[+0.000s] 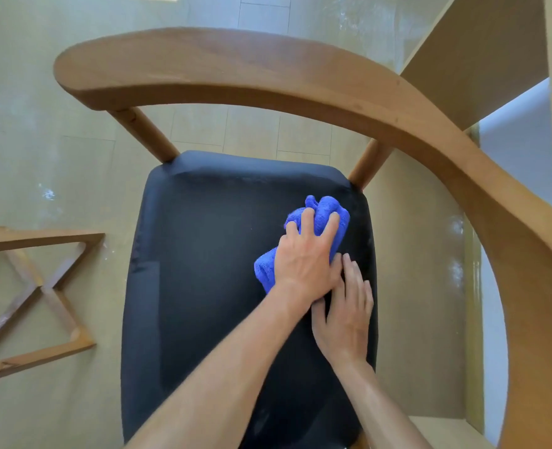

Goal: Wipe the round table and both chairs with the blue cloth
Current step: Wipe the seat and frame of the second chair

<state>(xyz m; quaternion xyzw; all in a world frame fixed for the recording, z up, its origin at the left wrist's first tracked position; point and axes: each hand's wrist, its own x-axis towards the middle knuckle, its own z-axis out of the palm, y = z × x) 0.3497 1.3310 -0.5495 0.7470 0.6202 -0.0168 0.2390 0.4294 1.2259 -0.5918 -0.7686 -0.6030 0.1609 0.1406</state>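
Observation:
A wooden chair with a curved backrest [222,69] and a black padded seat [209,270] fills the view from above. The bunched blue cloth [331,210] lies on the seat's far right part. My left hand [305,254] is on top of it, fingers spread and dug into the folds, gripping it against the seat. Beside it and just nearer to me, my right hand [344,315] rests flat on the black seat with straight fingers, its fingertips close to the cloth's near edge.
A wooden X-shaped frame [41,286] stands on the pale floor at the left. The chair's armrest [507,228] curves round on the right, with a wooden panel [481,56] and a white wall behind it.

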